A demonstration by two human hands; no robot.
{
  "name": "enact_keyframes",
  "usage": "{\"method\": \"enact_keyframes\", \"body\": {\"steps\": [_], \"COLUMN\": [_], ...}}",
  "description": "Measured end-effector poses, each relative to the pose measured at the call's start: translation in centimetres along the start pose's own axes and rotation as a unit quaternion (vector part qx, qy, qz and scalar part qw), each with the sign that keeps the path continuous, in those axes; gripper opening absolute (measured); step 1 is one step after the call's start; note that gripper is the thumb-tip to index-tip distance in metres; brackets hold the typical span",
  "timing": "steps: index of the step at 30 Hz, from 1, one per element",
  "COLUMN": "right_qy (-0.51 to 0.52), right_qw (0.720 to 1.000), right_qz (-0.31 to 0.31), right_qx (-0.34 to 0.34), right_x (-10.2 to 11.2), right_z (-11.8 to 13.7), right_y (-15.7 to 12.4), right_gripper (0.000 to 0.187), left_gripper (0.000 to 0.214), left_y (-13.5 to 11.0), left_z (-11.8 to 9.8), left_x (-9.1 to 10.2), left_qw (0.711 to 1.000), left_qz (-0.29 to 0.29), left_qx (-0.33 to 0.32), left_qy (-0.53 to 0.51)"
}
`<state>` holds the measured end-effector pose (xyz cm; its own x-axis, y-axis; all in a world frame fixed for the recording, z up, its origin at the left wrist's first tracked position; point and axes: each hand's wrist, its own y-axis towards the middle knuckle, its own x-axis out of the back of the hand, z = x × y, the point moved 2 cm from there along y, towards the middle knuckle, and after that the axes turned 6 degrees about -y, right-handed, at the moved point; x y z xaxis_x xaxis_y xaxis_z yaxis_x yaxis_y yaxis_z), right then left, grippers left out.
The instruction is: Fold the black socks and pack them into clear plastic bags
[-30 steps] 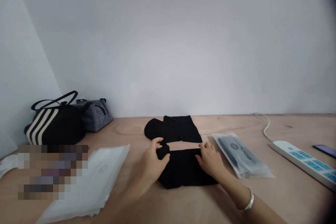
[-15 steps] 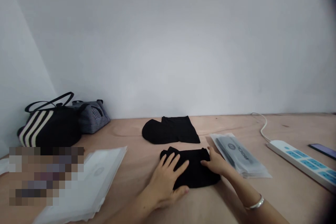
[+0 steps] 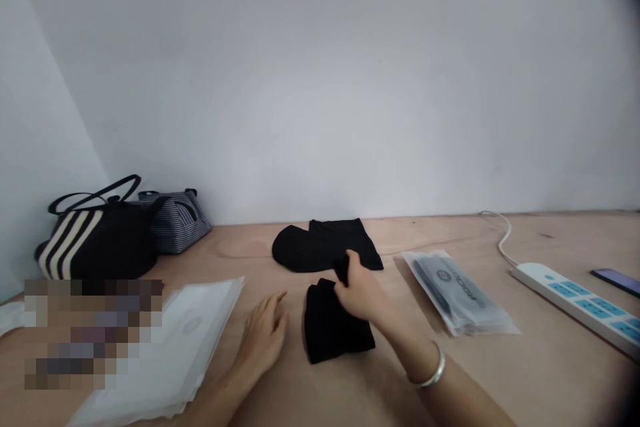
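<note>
A folded black garment lies on the wooden table in front of me. My right hand is closed on its upper right part and holds a fold of the cloth up. Just left of the garment my left hand rests flat on the table with the fingers spread, holding nothing. Behind them lies a second black garment, spread flat near the wall.
A stack of clear plastic bags lies at the left. A packed bag with a dark item lies right of the garments. A striped black tote, a striped pouch, a white power strip and a phone stand around.
My right hand has folded the garment's right side over to the left, making it narrower. My left hand slid off the garment onto the table at its left.
</note>
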<state>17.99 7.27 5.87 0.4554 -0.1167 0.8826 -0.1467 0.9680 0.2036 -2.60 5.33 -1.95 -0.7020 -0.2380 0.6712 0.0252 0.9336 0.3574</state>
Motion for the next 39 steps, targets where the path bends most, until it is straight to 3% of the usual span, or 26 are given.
{"method": "enact_keyframes", "body": {"steps": [4,7,10,12,14,16,21,25,27,30,34,37,39], "right_qy": [-0.099,-0.153,-0.175,-0.165,-0.143,-0.127,-0.133,-0.151,-0.17,-0.206,-0.199,-0.103,0.007], "right_qw": [0.994,0.986,0.98,0.971,0.954,0.945,0.952,0.951,0.948,0.938,0.94,0.963,0.974], "right_qz": [0.045,0.061,0.069,0.084,0.092,0.08,0.077,0.099,0.094,0.086,0.1,0.085,0.063], "right_qx": [-0.007,0.013,0.069,0.152,0.248,0.291,0.263,0.253,0.253,0.266,0.259,0.235,0.215], "right_x": [-3.6,-5.7,-5.7,-4.6,-3.2,-1.8,-1.2,-2.4,-3.1,-3.7,-3.3,-1.9,-0.9], "right_z": [4.9,6.3,5.6,4.2,2.4,0.2,-4.7,-5.7,-5.4,-4.5,-3.5,-3.6,-4.0], "right_y": [-0.8,-1.5,-2.5,-3.2,-3.8,-4.1,-4.6,-5.3,-5.5,-5.2,-4.3,-3.9,-3.8], "right_gripper": [0.076,0.074,0.074,0.076,0.077,0.08,0.084,0.067,0.062,0.055,0.048,0.046,0.043], "left_gripper": [0.034,0.033,0.032,0.03,0.028,0.027,0.04,0.052,0.058,0.071,0.072,0.067,0.062], "left_y": [0.3,0.4,0.3,0.1,0.0,0.1,1.2,1.4,0.9,-0.1,-0.9,-0.8,-0.5], "left_z": [0.8,0.7,0.6,-0.1,-1.4,-3.2,-7.0,-6.6,-5.7,-4.8,-4.3,-4.2,-4.1], "left_x": [-0.2,-0.3,0.0,0.3,0.7,1.0,0.6,-0.7,-1.1,-1.3,-1.1,-0.6,-0.1], "left_qw": [1.0,1.0,0.999,0.999,0.998,0.995,0.968,0.935,0.927,0.931,0.937,0.946,0.958], "left_qz": [-0.002,-0.012,-0.024,-0.031,-0.031,-0.014,0.119,0.269,0.303,0.3,0.273,0.234,0.201], "left_qx": [0.005,0.01,0.011,-0.002,-0.036,-0.093,-0.221,-0.23,-0.218,-0.206,-0.214,-0.224,-0.185], "left_qy": [-0.012,-0.024,-0.031,-0.033,-0.033,-0.034,-0.006,0.03,0.032,0.031,0.034,-0.01,-0.085]}}
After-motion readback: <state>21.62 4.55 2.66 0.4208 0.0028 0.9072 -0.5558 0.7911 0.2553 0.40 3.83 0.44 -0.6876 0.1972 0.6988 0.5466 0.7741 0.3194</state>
